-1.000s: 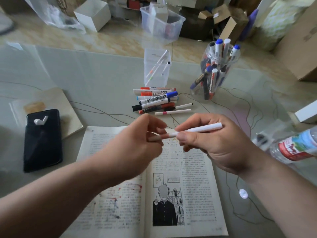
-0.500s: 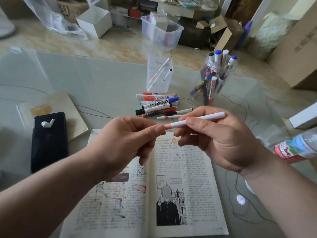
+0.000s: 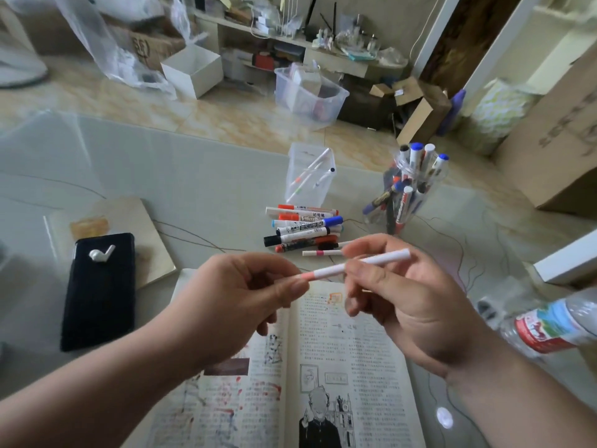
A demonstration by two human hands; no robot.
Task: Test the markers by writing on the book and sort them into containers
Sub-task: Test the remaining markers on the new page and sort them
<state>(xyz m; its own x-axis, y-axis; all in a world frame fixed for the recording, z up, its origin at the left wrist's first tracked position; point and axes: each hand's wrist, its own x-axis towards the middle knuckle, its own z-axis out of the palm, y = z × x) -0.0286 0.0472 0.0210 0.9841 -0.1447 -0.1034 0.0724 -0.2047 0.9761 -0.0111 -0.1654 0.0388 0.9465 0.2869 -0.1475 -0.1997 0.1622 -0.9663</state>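
Two hands pinch thin white marker [image 3: 361, 264]: left hand [image 3: 239, 299] at pink end, right hand [image 3: 407, 299] mid-barrel. Beyond them, square clear container [image 3: 307, 176] holds few thin markers; round jar [image 3: 408, 189] stands crammed.

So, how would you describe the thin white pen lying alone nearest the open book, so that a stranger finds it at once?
Start at the open printed book on the glass table; just beyond its top edge lies a pile of thick markers. The thin white pen lies at the pile's near edge, closest to the book. Unlike its fat, labelled neighbours, it is slim and plain, with one pink band.
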